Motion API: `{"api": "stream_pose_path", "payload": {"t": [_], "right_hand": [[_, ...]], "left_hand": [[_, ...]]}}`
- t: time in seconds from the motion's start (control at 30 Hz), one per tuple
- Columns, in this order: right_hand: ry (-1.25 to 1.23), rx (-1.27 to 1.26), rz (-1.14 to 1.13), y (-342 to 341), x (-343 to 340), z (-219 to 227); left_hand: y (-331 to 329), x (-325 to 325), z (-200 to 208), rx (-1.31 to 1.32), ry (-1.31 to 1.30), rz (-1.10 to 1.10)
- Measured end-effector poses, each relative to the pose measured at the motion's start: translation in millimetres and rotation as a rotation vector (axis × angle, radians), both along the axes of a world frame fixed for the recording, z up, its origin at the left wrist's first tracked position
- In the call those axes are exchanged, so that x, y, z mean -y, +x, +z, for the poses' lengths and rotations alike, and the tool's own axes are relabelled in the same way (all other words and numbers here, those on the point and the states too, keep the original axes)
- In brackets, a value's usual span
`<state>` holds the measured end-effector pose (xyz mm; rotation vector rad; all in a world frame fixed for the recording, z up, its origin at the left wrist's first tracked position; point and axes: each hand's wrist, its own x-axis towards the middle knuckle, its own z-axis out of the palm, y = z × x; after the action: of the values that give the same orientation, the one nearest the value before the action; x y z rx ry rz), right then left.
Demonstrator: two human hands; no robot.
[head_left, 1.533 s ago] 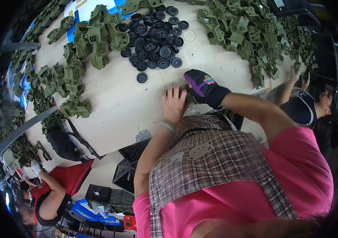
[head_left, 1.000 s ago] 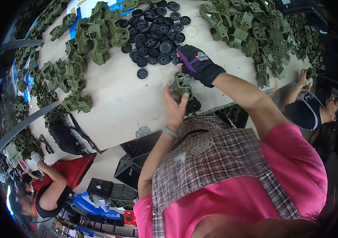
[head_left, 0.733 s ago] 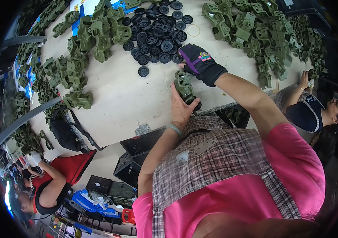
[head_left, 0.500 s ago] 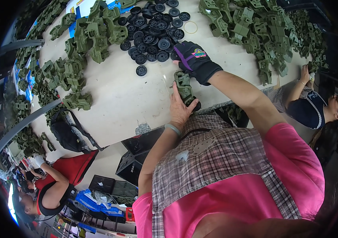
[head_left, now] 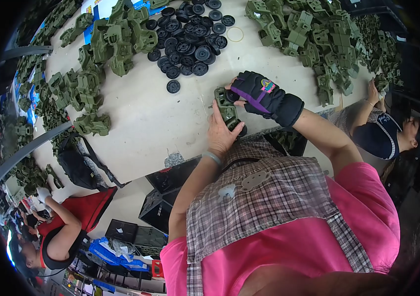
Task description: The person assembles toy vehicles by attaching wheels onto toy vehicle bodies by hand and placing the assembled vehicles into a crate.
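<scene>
Near the table's front edge, my bare left hand (head_left: pixel 221 130) is closed round a green plastic toy vehicle body (head_left: pixel 227 112), thumb on its near end. A black wheel sits at that near end, beside the thumb. My right hand (head_left: pixel 258 94), in a black and purple fingerless glove, grips a black toy wheel (head_left: pixel 231 95) against the far right side of the body. The fingertips partly cover this wheel, so I cannot tell whether it is fitted on. Beyond my hands lies a heap of loose black wheels (head_left: pixel 190 42), with one single wheel (head_left: pixel 173 86) apart from it.
Green vehicle bodies are piled at the left (head_left: pixel 86 91) and right (head_left: pixel 313 42) of the table (head_left: pixel 146 128). A rubber band (head_left: pixel 235 34) lies by the wheels. A black bag (head_left: pixel 78 165) rests at the front left edge. Co-workers sit at the right (head_left: pixel 387 130) and lower left (head_left: pixel 62 237).
My right hand has come back from the wheel heap to the vehicle body, bringing a wheel against its side. My left hand keeps its hold on the body.
</scene>
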<state>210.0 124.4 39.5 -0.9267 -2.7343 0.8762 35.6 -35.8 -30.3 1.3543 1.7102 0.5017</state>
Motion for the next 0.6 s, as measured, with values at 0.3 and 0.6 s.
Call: {"api": "stream_pose_path", "payload": {"t": [0.3, 0.6], "right_hand": [[0.058, 0.007, 0.048, -7.2, -11.1, 5.1], [0.335, -0.036, 0.438, -76.3, -16.8, -17.0]], "left_hand": [[0.1, 1.4, -4.0, 0.000, 0.037, 0.024], [2.3, 5.6, -15.3, -0.007, 0.041, 0.006]]}}
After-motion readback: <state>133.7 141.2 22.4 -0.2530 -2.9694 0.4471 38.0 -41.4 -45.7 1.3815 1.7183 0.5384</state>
